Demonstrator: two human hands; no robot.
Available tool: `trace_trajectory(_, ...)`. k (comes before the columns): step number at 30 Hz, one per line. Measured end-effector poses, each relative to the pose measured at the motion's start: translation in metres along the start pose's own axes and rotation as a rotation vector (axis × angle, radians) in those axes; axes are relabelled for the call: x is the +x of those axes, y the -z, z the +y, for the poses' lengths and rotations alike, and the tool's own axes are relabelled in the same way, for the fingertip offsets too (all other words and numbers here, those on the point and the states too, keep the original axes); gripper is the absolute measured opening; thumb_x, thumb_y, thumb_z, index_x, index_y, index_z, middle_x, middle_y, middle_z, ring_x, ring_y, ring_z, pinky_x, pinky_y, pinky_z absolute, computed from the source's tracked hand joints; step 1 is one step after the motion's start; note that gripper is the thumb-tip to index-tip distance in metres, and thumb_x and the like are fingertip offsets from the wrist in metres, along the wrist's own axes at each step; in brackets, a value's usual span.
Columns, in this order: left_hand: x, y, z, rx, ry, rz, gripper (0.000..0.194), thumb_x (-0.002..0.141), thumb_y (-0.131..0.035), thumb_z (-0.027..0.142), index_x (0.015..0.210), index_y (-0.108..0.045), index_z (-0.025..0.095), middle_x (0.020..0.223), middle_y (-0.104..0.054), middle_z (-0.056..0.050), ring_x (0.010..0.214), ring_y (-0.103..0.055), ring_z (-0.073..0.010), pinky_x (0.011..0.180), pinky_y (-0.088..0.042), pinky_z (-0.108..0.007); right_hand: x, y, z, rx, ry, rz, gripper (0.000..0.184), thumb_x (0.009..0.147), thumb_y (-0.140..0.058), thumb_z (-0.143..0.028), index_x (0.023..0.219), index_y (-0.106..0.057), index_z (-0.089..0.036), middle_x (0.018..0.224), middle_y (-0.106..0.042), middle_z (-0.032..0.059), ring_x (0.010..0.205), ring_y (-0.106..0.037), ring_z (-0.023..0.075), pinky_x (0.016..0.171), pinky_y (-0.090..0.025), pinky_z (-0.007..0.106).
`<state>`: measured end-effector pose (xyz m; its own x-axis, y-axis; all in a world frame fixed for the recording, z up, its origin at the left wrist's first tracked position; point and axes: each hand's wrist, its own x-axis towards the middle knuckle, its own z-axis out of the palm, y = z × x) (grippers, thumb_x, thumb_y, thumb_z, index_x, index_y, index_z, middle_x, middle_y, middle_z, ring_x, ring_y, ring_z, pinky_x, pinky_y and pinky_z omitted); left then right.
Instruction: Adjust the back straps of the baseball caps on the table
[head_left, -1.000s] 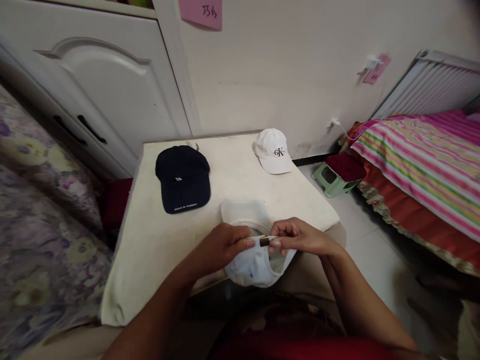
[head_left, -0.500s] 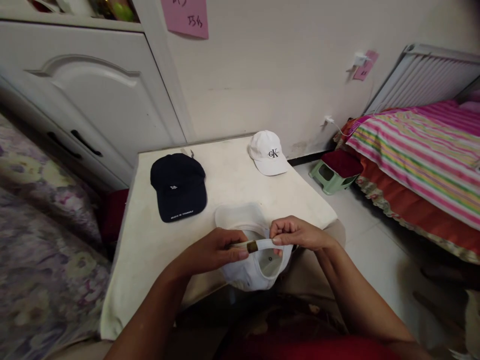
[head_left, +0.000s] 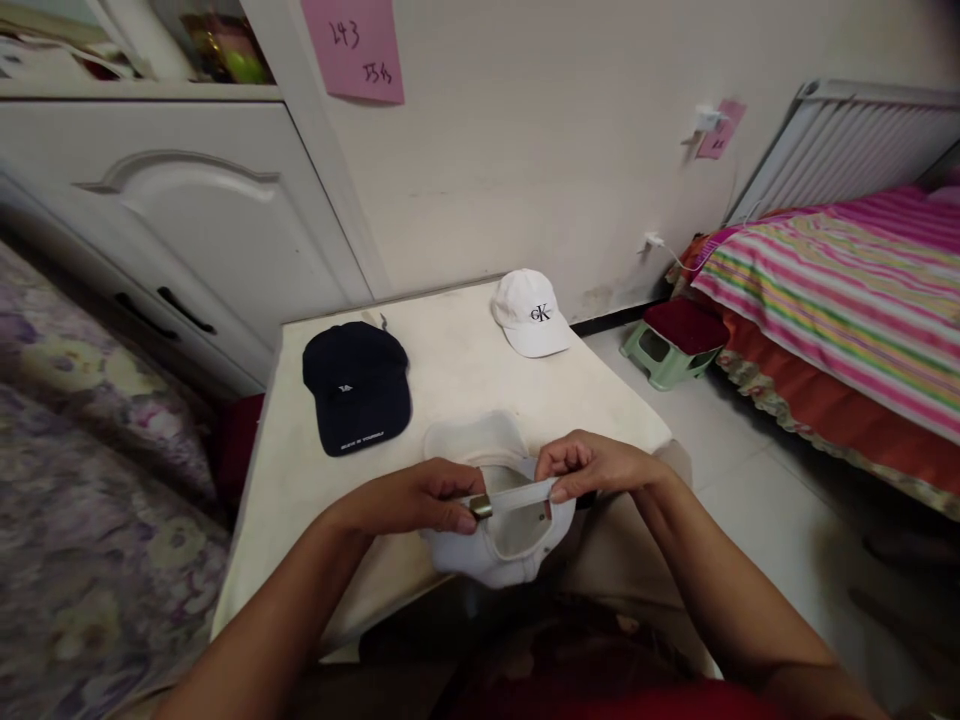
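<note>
A white baseball cap (head_left: 480,560) is held at the table's near edge, its brim pointing away from me and its back opening toward me. My left hand (head_left: 431,497) pinches the strap at its metal buckle (head_left: 481,507). Farther right, my right hand (head_left: 589,467) grips the white strap (head_left: 521,495) between thumb and fingers, so the strap runs taut between both hands. A dark navy cap (head_left: 356,385) lies to the left on the table, brim toward me. Another white cap (head_left: 531,312) with black letters sits near the back right edge.
The cream-covered table (head_left: 450,350) stands against the wall. A grey-white cabinet (head_left: 187,210) is at the left, beside a floral curtain (head_left: 97,500). On the right are a green stool (head_left: 667,350) with a red top and a bed (head_left: 847,290) with a striped cover.
The buckle has shifted left along the strap, toward my left fingers, leaving a longer stretch of strap between the hands. My view has tilted up slightly.
</note>
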<state>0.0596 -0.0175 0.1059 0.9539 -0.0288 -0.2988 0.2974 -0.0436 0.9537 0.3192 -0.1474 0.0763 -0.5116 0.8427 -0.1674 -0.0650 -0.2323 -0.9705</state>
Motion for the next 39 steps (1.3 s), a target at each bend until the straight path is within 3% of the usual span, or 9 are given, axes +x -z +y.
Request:
trace_trajectory(7,-0.011,0.013,0.022,-0.048,-0.005,0.007,0.030,0.078,-0.074,0.043,0.083,-0.064,0.015,0.067,-0.053,0.003,0.059,-0.041,-0.0093,0.053,-0.031,-0.020,0.003,0.006,-0.031,0.048,0.097,0.019,0.025,0.074,-0.082,-0.026,0.093,-0.071,-0.013,0.079,-0.072,-0.0006,0.066,-0.062,0.0079,0.064,-0.046,0.019)
trace_trajectory(11,-0.020,0.013,0.043,-0.089,-0.084,0.108,0.033,0.076,-0.075,0.045,0.080,-0.064,0.014,0.066,-0.055,0.002,0.059,-0.044,-0.0101,0.053,-0.036,-0.020,0.005,0.012,-0.062,0.032,0.149,-0.016,0.027,0.074,-0.083,-0.025,0.094,-0.071,-0.012,0.080,-0.074,0.0008,0.068,-0.066,0.0087,0.067,-0.049,0.019)
trace_trajectory(17,-0.024,-0.003,0.066,-0.348,-0.202,0.207,0.038,0.066,-0.084,0.043,0.081,-0.069,0.011,0.063,-0.062,-0.002,0.051,-0.052,-0.0112,0.050,-0.043,-0.022,0.013,0.013,-0.093,0.155,0.119,-0.300,0.037,0.061,-0.091,-0.027,0.085,-0.069,-0.010,0.070,-0.072,0.0008,0.055,-0.063,0.0084,0.054,-0.049,0.016)
trace_trajectory(23,-0.005,-0.024,0.053,-0.616,-0.410,0.181,0.031,0.068,-0.081,0.036,0.079,-0.069,0.011,0.065,-0.065,-0.004,0.053,-0.058,-0.0118,0.050,-0.046,-0.019,0.027,-0.001,-0.073,0.446,0.256,-0.312,0.036,0.062,-0.090,-0.029,0.083,-0.066,-0.010,0.066,-0.068,-0.0002,0.052,-0.061,0.0085,0.052,-0.051,0.016)
trace_trajectory(29,0.010,-0.019,0.029,-0.730,-0.445,0.300,0.031,0.063,-0.081,0.033,0.078,-0.067,0.009,0.053,-0.057,0.000,0.044,-0.050,-0.0096,0.044,-0.042,-0.019,0.037,0.012,-0.051,0.505,0.187,-0.211,0.040,0.058,-0.091,-0.027,0.084,-0.068,-0.008,0.069,-0.070,0.0026,0.056,-0.065,0.0105,0.055,-0.053,0.017)
trace_trajectory(31,0.013,-0.014,0.024,-0.751,-0.429,0.337,0.034,0.063,-0.081,0.034,0.083,-0.068,0.009,0.060,-0.063,-0.003,0.048,-0.056,-0.0124,0.046,-0.045,-0.021,0.041,0.018,-0.047,0.519,0.176,-0.189,0.043,0.058,-0.090,-0.028,0.088,-0.068,-0.008,0.072,-0.071,0.0037,0.058,-0.066,0.0119,0.058,-0.055,0.019)
trace_trajectory(34,0.017,-0.007,0.018,-0.766,-0.453,0.413,0.042,0.066,-0.079,0.034,0.099,-0.070,0.009,0.086,-0.074,-0.011,0.073,-0.069,-0.0208,0.063,-0.054,-0.025,0.048,0.024,-0.042,0.557,0.197,-0.137,0.038,0.061,-0.088,-0.027,0.087,-0.066,-0.010,0.075,-0.072,0.0038,0.062,-0.067,0.0121,0.062,-0.056,0.020)
trace_trajectory(36,0.022,-0.002,0.015,-0.776,-0.483,0.482,0.047,0.069,-0.078,0.032,0.109,-0.069,0.009,0.100,-0.075,-0.013,0.090,-0.070,-0.0246,0.077,-0.055,-0.028,0.055,0.030,-0.038,0.577,0.222,-0.099,0.034,0.062,-0.086,-0.025,0.086,-0.065,-0.011,0.075,-0.072,0.0027,0.063,-0.067,0.0116,0.063,-0.055,0.019)
trace_trajectory(39,0.031,0.006,0.009,-0.800,-0.507,0.585,0.046,0.074,-0.074,0.031,0.115,-0.069,0.010,0.106,-0.075,-0.013,0.095,-0.070,-0.0253,0.083,-0.055,-0.029,0.068,0.040,-0.029,0.595,0.244,-0.010,0.035,0.062,-0.083,-0.027,0.089,-0.066,-0.013,0.075,-0.072,0.0024,0.064,-0.067,0.0137,0.066,-0.056,0.023)
